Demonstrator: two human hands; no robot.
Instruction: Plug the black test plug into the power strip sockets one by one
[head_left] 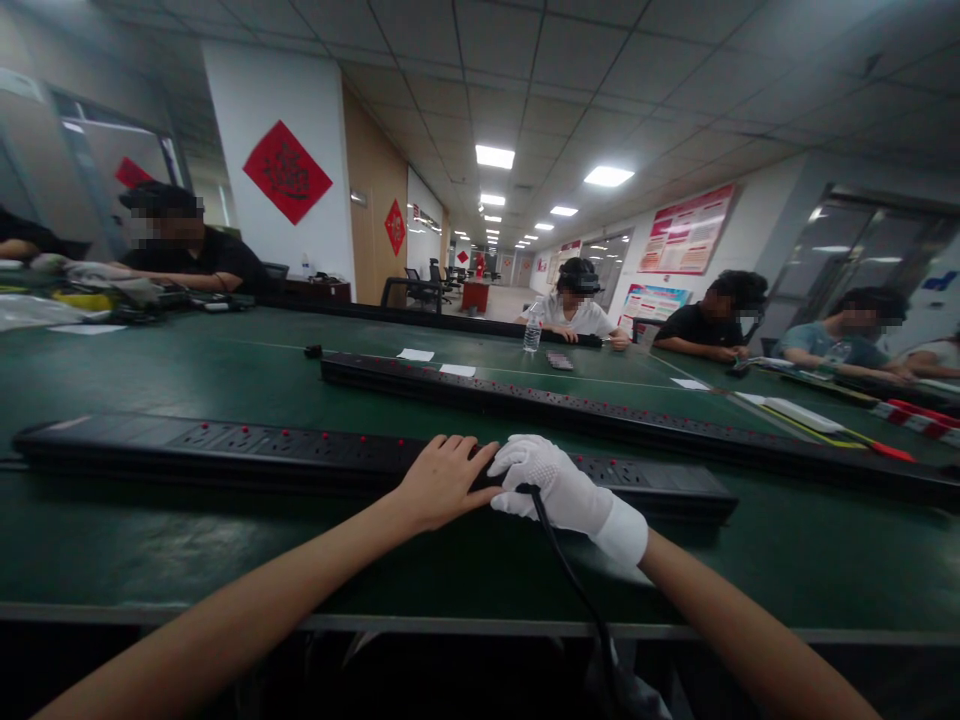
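Observation:
A long black power strip (285, 452) with sockets and small red parts lies across the green table in front of me. My bare left hand (444, 482) rests on top of it near its middle, fingers spread over the strip. Right beside it, my right hand (551, 482) wears a white dotted glove. Its fingers are curled around the end of a black cable (564, 565), against the strip. The cable's tip is hidden in the glove. From there the cable runs down over the table's front edge.
A second long black strip (600, 408) lies farther back. Beyond it are white papers (457, 370), a water bottle (532, 330) and a small dark item (559, 361). Several people sit around the table. A yellow and red tool (889, 452) lies at the right.

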